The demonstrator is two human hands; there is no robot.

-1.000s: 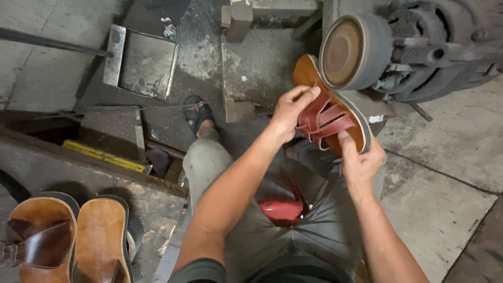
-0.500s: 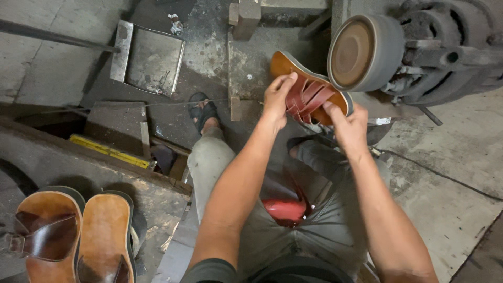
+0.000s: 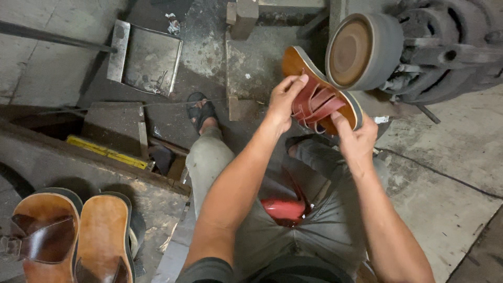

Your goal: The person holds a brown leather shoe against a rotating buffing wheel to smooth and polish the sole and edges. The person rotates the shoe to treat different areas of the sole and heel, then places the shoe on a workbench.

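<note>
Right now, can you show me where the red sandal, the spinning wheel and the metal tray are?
sandal [image 3: 320,102], head view, on its red straps.
wheel [image 3: 350,52], head view, on its round brown face.
tray [image 3: 149,60], head view, on its flat bottom.

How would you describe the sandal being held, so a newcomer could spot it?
Find the round grinding wheel at upper right. Beside it, both hands hold a tan-soled sandal. Unlike the brown sandals at lower left, it has red straps.

Shoemaking workshop: grinding wheel [image 3: 361,50], sandals [image 3: 73,236]
</note>
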